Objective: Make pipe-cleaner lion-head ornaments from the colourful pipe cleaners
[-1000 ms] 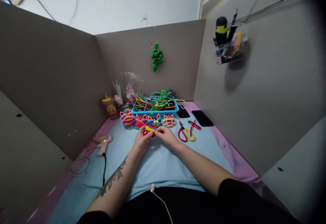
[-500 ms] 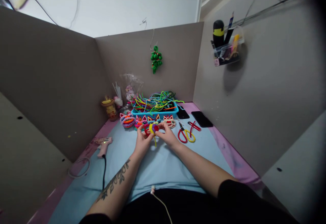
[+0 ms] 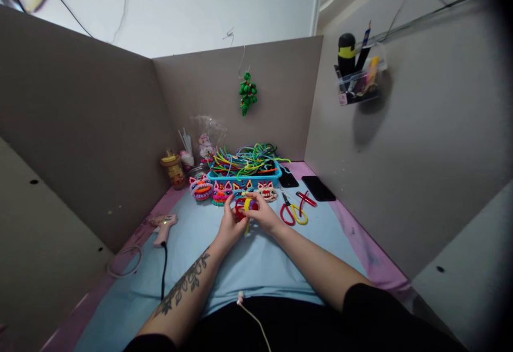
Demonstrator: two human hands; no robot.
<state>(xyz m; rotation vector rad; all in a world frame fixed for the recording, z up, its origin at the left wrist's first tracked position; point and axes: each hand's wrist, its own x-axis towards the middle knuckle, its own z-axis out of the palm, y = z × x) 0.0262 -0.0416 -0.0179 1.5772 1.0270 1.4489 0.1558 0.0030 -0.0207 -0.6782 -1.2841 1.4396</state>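
Note:
Between my two hands is a small pipe-cleaner piece (image 3: 247, 205) in red, yellow and purple, with a yellow end hanging below it. My left hand (image 3: 231, 223) grips its red side with thumb and fingers. On the other side my right hand (image 3: 262, 214) pinches the yellow and purple part, hiding some of it. Just beyond the hands stand several finished pipe-cleaner animal heads, among them a pink one (image 3: 222, 192) and a cream one with red (image 3: 266, 191). Scissors (image 3: 294, 213) with one red and one yellow handle lie to the right of my right hand.
Behind the heads, a blue tray (image 3: 244, 179) holds many coloured pipe cleaners. A pink glue gun (image 3: 164, 230) with a black cord lies left. Phones (image 3: 318, 188) and a red tool (image 3: 306, 198) lie right. Grey partitions (image 3: 276, 95) enclose the table; a cup (image 3: 173, 172) stands back left.
Both hands have shifted slightly, the left one to the right and closer to the right hand. The piece has turned, so more red shows on the left and the purple is more covered.

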